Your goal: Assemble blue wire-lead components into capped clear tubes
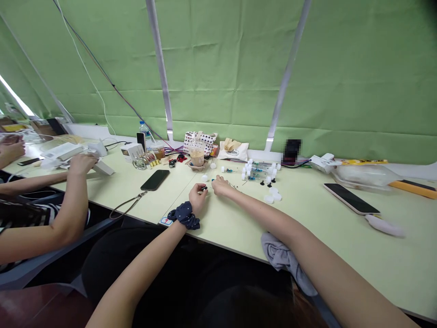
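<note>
My left hand (197, 199), with a navy polka-dot scrunchie (186, 216) on its wrist, is closed in a pinch on a small black piece (204, 188). Just to its right, my right hand (222, 186) reaches down to the tabletop, fingers drawn together. A bit of teal (212, 181) shows by those fingertips; whether it is held is hidden. White round caps (205, 178) lie beyond the hands. Clear tubes with white ends and blue-green parts (259, 171) are grouped to the right, near small black pieces (269, 185) and flat white discs (273, 196).
A cup in a holder (197, 157) stands behind my hands, beside a patterned bag (205, 140). One dark phone (155, 180) lies left, another phone (351, 198) right. Grey cloth (280, 253) hangs at the table edge. Another person's hand (83, 163) handles white boxes at left.
</note>
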Motion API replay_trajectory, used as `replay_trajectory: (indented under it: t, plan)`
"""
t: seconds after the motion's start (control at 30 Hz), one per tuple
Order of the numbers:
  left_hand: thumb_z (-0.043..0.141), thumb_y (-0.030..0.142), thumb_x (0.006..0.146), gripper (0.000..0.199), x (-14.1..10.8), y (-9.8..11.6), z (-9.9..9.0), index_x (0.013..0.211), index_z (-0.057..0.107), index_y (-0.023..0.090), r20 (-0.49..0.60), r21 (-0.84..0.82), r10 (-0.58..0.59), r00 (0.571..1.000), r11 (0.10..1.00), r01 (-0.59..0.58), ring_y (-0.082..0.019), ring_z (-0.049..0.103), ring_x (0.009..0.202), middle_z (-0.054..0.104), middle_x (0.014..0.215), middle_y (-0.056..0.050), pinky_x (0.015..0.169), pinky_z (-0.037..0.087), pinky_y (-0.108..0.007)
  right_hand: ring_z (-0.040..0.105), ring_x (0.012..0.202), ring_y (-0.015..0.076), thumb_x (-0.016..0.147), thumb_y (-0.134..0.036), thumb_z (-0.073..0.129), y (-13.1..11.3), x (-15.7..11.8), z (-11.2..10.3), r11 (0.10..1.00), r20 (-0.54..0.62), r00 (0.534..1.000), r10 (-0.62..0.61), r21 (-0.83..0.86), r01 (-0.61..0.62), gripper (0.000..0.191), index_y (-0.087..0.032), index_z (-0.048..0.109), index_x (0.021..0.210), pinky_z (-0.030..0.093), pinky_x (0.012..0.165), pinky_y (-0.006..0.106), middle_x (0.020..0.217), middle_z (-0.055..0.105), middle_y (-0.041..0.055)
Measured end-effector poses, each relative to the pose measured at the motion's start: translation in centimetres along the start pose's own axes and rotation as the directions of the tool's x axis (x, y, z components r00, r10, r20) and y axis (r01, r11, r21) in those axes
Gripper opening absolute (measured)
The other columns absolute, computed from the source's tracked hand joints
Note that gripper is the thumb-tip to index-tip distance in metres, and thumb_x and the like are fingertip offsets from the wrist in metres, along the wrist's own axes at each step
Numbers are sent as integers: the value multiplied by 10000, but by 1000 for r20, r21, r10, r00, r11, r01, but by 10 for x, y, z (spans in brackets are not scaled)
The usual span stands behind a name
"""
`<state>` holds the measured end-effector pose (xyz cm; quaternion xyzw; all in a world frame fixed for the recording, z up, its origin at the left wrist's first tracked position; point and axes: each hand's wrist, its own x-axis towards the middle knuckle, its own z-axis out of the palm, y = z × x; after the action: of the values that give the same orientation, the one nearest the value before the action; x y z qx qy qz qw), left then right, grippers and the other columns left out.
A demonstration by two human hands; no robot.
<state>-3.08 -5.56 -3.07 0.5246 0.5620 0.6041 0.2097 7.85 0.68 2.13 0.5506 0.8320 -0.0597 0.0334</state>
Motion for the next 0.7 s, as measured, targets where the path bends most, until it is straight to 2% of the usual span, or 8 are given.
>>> replay_trajectory:
  t: [0.2,0.37,0.53,0.7]
  plan:
    - [591,197,722,187,-1,1,2,901,618,153,28,40,3,1000,999,-4,-197,611,817,666,913,-89,767,473,-344,410,1132,295,767,-27,510,11,-12,8,995,-118,991,-61,-87,51,307,-112,584,1052,383,895,401,1202,422,180]
    - [590,242,730,193,-1,0,2,902,619,159,30,68,16,999,998,-18,-204,614,838,671,915,-85,772,472,-349,448,1077,305,789,-4,443,18,-27,-1,978,-273,947,-171,-165,129,337,-75,507,1112,441,812,422,1192,401,212]
    - [583,262,738,194,0,-2,2,905,615,168,45,94,31,999,995,-35,-198,610,841,674,923,-79,777,465,-343,546,854,212,774,36,410,24,-35,-7,934,-256,911,-323,-241,264,351,-66,464,1105,478,691,334,1192,387,209]
    - [570,272,745,205,1,-6,1,920,607,172,63,101,67,996,992,-73,-201,610,836,670,907,-74,741,464,-335,557,802,188,766,74,400,27,-33,-2,893,-258,872,-416,-297,338,333,-34,472,1073,476,707,323,1152,399,210]
